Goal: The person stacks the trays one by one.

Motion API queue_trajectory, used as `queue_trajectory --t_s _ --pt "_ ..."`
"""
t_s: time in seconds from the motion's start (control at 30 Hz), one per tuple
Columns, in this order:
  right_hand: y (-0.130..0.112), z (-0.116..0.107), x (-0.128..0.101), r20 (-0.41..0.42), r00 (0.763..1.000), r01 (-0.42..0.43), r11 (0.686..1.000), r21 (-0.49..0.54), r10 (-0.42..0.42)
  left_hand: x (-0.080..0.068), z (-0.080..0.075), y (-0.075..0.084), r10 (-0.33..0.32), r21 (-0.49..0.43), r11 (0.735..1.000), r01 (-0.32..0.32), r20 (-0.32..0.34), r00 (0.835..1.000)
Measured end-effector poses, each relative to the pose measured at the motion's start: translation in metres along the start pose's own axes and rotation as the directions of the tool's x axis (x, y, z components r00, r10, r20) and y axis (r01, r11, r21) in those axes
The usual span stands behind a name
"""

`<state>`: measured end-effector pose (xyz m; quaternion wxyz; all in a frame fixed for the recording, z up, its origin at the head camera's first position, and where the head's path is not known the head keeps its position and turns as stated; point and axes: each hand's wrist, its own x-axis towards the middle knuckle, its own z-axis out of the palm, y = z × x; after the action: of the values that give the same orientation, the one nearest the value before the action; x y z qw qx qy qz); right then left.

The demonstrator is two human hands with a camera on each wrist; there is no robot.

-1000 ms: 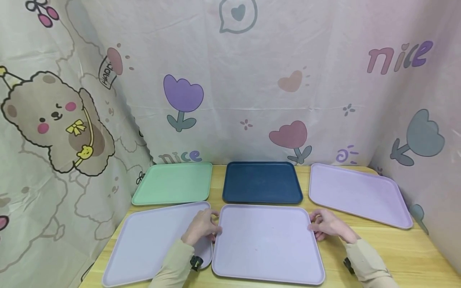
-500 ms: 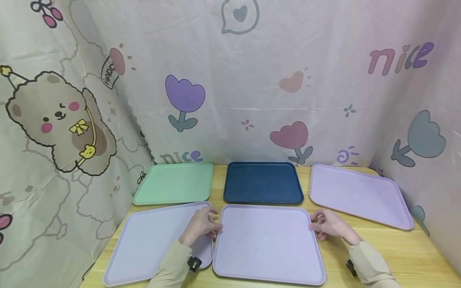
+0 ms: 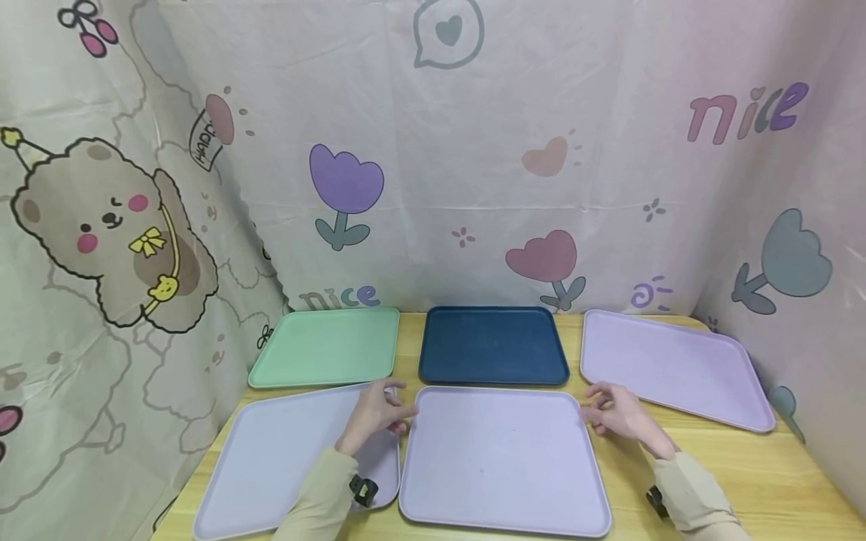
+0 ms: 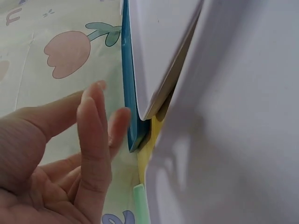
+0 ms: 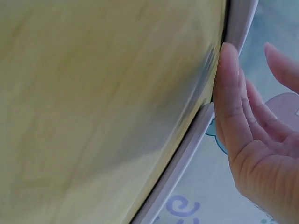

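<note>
A pale purple tray (image 3: pixel 504 462) lies flat at the front middle of the table. By its upper left corner, my left hand (image 3: pixel 373 415) hovers over the light lilac tray (image 3: pixel 271 458) beside it. The left wrist view shows that hand's fingers (image 4: pixel 93 149) loosely bent, apart from both trays and holding nothing. At the middle tray's upper right edge is my right hand (image 3: pixel 621 413). Its fingers (image 5: pixel 229 102) look fairly straight in the right wrist view, with the thumb spread away and nothing between. Whether a right fingertip touches the tray rim I cannot tell.
Along the back lie a mint green tray (image 3: pixel 328 347), a dark blue tray (image 3: pixel 494 346) and another purple tray (image 3: pixel 676 368), set at an angle. The wooden table (image 3: pixel 737 473) meets a printed curtain (image 3: pixel 433 150) behind and at both sides.
Both hands have risen a little from the middle tray's side edges, and their fingers have loosened. The trays keep their places on the table.
</note>
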<state>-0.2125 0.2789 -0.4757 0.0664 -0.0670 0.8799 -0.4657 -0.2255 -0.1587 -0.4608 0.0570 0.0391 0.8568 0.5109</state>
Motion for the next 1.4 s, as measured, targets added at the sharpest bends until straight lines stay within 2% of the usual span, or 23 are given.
queue_trajectory --t_s 0.13,0.27,0.4,0.57,0.7,0.87,1.1,1.3,1.4 --pt "-0.001 0.001 0.001 -0.030 0.999 -0.013 0.999 0.037 0.014 0.006 0.000 -0.003 0.054 -0.007 0.999 -0.054 -0.046 0.997" --pt "-0.002 0.002 0.002 -0.045 0.999 -0.006 0.995 0.096 0.010 0.008 -0.001 -0.006 0.105 -0.012 0.994 -0.107 -0.109 0.989" --pt "-0.005 0.004 0.002 -0.056 0.998 0.013 0.989 0.147 -0.005 0.010 -0.005 -0.010 0.145 -0.023 0.989 -0.149 -0.143 0.979" --pt "-0.012 0.010 0.005 -0.080 0.996 0.059 0.977 0.206 -0.043 0.012 -0.014 -0.013 0.177 -0.054 0.981 -0.187 -0.156 0.972" --pt "-0.022 0.018 0.010 -0.085 0.994 0.092 0.966 0.243 -0.074 0.013 -0.027 -0.016 0.200 -0.066 0.975 -0.211 -0.142 0.969" --pt "-0.041 0.034 0.017 -0.049 0.996 0.084 0.948 0.308 -0.072 0.012 -0.054 -0.027 0.212 -0.035 0.975 -0.218 -0.128 0.969" --pt "-0.071 0.068 0.032 0.036 0.991 0.107 0.927 0.359 -0.129 0.011 -0.104 -0.053 0.224 0.054 0.974 -0.220 -0.096 0.970" --pt "-0.097 0.101 0.046 0.131 0.969 0.145 0.914 0.380 -0.209 0.002 -0.145 -0.074 0.286 0.152 0.952 -0.265 -0.134 0.949" --pt "-0.110 0.117 0.052 0.174 0.955 0.156 0.907 0.390 -0.239 -0.005 -0.164 -0.084 0.304 0.222 0.938 -0.267 -0.155 0.940"
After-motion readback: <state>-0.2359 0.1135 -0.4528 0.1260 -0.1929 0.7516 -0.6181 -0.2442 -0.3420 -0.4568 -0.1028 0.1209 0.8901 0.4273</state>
